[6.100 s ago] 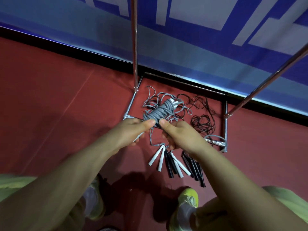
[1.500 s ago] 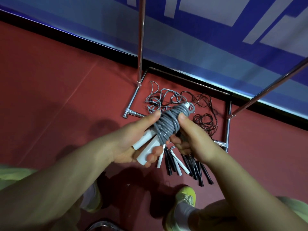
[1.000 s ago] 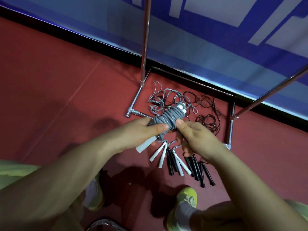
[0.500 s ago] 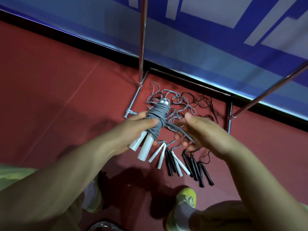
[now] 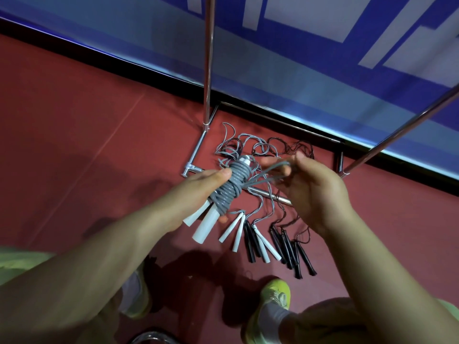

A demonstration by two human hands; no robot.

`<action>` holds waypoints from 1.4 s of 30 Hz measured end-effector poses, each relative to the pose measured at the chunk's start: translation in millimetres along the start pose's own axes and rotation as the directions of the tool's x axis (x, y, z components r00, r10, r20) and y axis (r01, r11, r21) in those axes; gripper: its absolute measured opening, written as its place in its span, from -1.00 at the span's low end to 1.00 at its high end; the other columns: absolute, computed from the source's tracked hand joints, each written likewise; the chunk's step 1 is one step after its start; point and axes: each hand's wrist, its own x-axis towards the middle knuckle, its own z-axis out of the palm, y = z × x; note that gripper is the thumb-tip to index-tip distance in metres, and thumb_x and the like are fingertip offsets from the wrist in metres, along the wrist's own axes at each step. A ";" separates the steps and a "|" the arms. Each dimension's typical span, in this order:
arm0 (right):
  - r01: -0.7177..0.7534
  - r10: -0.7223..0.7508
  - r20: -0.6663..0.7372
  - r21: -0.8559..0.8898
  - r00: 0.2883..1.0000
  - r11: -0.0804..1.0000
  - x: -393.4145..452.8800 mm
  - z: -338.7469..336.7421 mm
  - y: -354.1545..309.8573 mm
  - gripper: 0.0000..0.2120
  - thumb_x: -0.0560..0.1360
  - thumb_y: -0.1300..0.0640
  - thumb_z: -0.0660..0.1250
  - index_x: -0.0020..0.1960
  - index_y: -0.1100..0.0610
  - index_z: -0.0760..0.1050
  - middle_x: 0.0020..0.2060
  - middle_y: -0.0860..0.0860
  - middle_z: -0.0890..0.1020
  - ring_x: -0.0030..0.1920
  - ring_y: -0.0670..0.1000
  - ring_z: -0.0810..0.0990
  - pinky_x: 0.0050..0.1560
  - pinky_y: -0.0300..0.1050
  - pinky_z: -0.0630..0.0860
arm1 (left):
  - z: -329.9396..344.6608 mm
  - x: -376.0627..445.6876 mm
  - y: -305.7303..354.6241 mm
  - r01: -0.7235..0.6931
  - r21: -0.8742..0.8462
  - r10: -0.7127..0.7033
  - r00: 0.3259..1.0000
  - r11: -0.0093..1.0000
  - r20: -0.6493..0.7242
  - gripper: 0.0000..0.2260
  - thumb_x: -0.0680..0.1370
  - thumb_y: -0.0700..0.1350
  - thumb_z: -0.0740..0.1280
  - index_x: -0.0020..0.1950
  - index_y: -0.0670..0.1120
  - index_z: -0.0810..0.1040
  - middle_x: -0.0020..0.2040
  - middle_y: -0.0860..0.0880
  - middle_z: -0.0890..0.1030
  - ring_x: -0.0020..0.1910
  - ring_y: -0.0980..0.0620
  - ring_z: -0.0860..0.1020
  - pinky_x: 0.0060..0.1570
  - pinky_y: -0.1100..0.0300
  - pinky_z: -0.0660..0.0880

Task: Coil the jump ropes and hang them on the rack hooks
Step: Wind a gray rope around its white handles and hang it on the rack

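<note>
Rack point(image 5: 208, 70) poles rise from the red floor point(image 5: 74, 145). Loose ropes point(image 5: 268, 234) lie on the floor inside the rack base – white and black handles fanned toward the person. Above them, left hand point(image 5: 196, 192) grips the coil point(image 5: 229, 187) of grey rope, white handles sticking out below. Right hand point(image 5: 315, 189) pinches the coil's loose strand point(image 5: 269, 170).

Sports hall: red court floor point(image 5: 74, 135), blue wall banner point(image 5: 310, 58).

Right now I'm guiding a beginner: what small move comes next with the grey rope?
Probably tuck the loose loop pinched by the right hand under the wraps: the left hand grips a nearly wound grey rope bundle, not yet secured.
</note>
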 end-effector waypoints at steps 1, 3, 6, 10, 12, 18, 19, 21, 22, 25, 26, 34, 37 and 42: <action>-0.012 0.000 0.084 0.138 0.997 0.990 -1.2 1.9 -0.9 -0.85 0.37 0.12 0.30 -0.34 0.17 0.51 -0.06 0.14 0.70 0.07 0.07 0.63 0.06 -0.11 0.54 | -0.5 0.4 0.9 0.010 -0.028 -0.010 1.000 1.000 0.008 -0.82 0.58 0.00 0.25 -0.09 -0.06 0.56 -0.37 -0.05 0.62 -0.38 -0.09 0.58 -0.16 -0.06 0.59; -0.029 -0.018 0.184 0.254 0.983 0.967 -3.7 4.2 -1.6 -0.87 0.31 0.16 0.30 -0.24 0.17 0.61 0.01 0.19 0.67 0.11 0.10 0.63 0.03 -0.11 0.56 | -1.5 1.1 2.8 0.011 -0.082 -0.008 0.999 0.997 0.045 -0.83 0.58 -0.05 0.23 -0.09 -0.12 0.53 -0.37 -0.06 0.61 -0.39 -0.11 0.60 -0.24 -0.02 0.60; -0.017 -0.032 0.203 0.232 0.979 0.973 -4.2 3.9 3.1 -0.86 0.41 0.22 0.31 -0.11 0.17 0.64 0.07 0.14 0.66 0.13 0.07 0.62 0.09 -0.11 0.56 | -1.0 -0.1 2.7 0.014 -0.128 0.000 0.995 0.992 0.104 -0.86 0.58 -0.12 0.21 -0.06 -0.16 0.50 -0.32 -0.08 0.59 -0.41 -0.08 0.60 -0.38 0.09 0.58; -0.017 -0.006 0.170 0.132 0.985 0.991 -3.3 5.8 9.4 -0.76 0.31 0.05 0.47 -0.05 0.10 0.68 0.01 0.08 0.69 0.08 0.03 0.64 0.18 -0.03 0.54 | -3.3 2.2 -2.6 0.003 -0.094 0.005 0.996 0.996 0.086 -0.88 0.57 -0.17 0.24 -0.02 -0.18 0.54 -0.27 -0.11 0.60 -0.38 -0.02 0.59 -0.39 0.11 0.57; -0.041 0.030 0.093 0.117 0.995 0.992 -3.6 6.3 7.6 -0.80 0.26 0.09 0.43 -0.14 0.10 0.69 -0.08 0.07 0.71 -0.04 0.01 0.68 0.07 -0.06 0.60 | -5.0 3.6 -4.0 -0.016 -0.076 0.023 0.995 0.997 0.094 -0.89 0.52 -0.18 0.29 -0.01 -0.18 0.56 -0.25 -0.08 0.62 -0.34 0.01 0.59 -0.29 0.09 0.55; -0.189 0.191 -0.059 0.030 0.980 0.981 0.1 5.1 6.1 -0.85 0.29 0.17 0.38 -0.14 0.14 0.52 -0.27 0.03 0.69 -0.24 0.00 0.64 -0.15 -0.15 0.61 | -3.8 6.3 -10.1 -0.092 0.009 0.090 0.989 0.996 0.119 -0.80 0.45 -0.25 0.40 0.05 -0.09 0.52 -0.15 -0.04 0.64 -0.22 0.10 0.62 -0.15 0.23 0.53; -0.225 0.225 -0.065 -0.001 0.972 0.974 -0.1 4.6 6.5 -0.87 0.31 0.17 0.39 -0.15 0.12 0.52 -0.29 0.02 0.68 -0.25 -0.01 0.62 -0.17 -0.16 0.61 | -4.0 6.2 -9.5 -0.101 0.015 0.099 0.989 0.995 0.109 -0.77 0.46 -0.26 0.40 0.07 -0.07 0.51 -0.12 -0.06 0.62 -0.22 0.12 0.62 -0.18 0.26 0.53; -0.275 0.272 -0.062 -0.059 0.960 0.959 -1.2 3.5 6.9 -0.95 0.40 0.19 0.37 -0.15 0.11 0.52 -0.34 0.01 0.67 -0.33 -0.06 0.61 -0.21 -0.20 0.60 | -5.5 6.7 -9.4 -0.133 0.023 0.130 0.987 0.991 0.098 -0.71 0.46 -0.26 0.40 0.10 0.02 0.49 -0.06 -0.09 0.59 -0.19 0.12 0.63 -0.15 0.27 0.53; -0.286 0.283 -0.045 -0.073 0.958 0.955 -1.4 3.4 6.9 -0.98 0.45 0.21 0.35 -0.13 0.12 0.53 -0.36 0.00 0.67 -0.37 -0.09 0.61 -0.25 -0.21 0.60 | -6.2 6.8 -10.0 -0.156 0.032 0.152 0.983 0.987 0.100 -0.69 0.46 -0.25 0.40 0.11 0.07 0.49 -0.04 -0.09 0.59 -0.16 0.09 0.63 -0.10 0.23 0.53; -0.302 0.305 0.041 -0.078 0.951 0.950 -3.3 4.8 5.0 -0.92 0.45 0.23 0.32 -0.07 0.15 0.56 -0.37 0.01 0.67 -0.41 -0.10 0.62 -0.35 -0.25 0.58 | -6.7 6.1 -11.9 -0.210 0.057 0.201 0.970 0.976 0.139 -0.64 0.41 -0.14 0.38 0.13 0.20 0.49 -0.05 -0.03 0.62 -0.05 -0.02 0.63 0.07 0.09 0.54; -0.305 0.310 0.064 -0.084 0.948 0.949 -3.7 5.0 4.6 -0.86 0.40 0.20 0.33 -0.05 0.15 0.57 -0.36 0.02 0.67 -0.39 -0.10 0.63 -0.35 -0.25 0.57 | -6.8 5.7 -12.2 -0.226 0.083 0.211 0.964 0.971 0.159 -0.62 0.40 -0.12 0.36 0.15 0.22 0.49 -0.07 0.03 0.64 -0.02 0.01 0.62 0.08 0.11 0.53; -0.344 0.350 0.062 -0.092 0.935 0.935 -1.8 -1.5 5.1 -0.74 0.30 0.11 0.38 -0.03 0.14 0.62 -0.29 0.05 0.68 -0.33 -0.05 0.65 -0.27 -0.20 0.61 | -8.7 1.7 -10.0 -0.258 0.178 0.215 0.949 0.950 0.230 -0.57 0.55 -0.34 0.27 0.19 0.19 0.43 0.13 0.12 0.59 0.11 0.23 0.56 0.12 0.31 0.47; -0.374 0.383 0.061 -0.121 0.922 0.920 -1.0 -2.5 5.7 -0.65 0.29 0.08 0.39 0.05 0.17 0.60 -0.26 0.05 0.68 -0.29 -0.04 0.65 -0.22 -0.20 0.61 | -10.6 1.0 -9.7 -0.268 0.182 0.220 0.944 0.946 0.247 -0.56 0.54 -0.36 0.26 0.18 0.19 0.42 0.11 0.15 0.58 0.07 0.27 0.57 0.11 0.33 0.48; -0.374 0.379 0.033 -0.098 0.925 0.922 0.0 -4.0 4.2 -0.71 0.29 0.11 0.39 -0.01 0.17 0.57 -0.33 0.04 0.66 -0.36 -0.04 0.65 -0.32 -0.22 0.60 | -13.5 2.7 -10.5 -0.279 0.184 0.227 0.938 0.942 0.261 -0.59 0.51 -0.25 0.34 0.17 0.23 0.44 0.13 0.17 0.58 0.12 0.24 0.56 0.15 0.31 0.47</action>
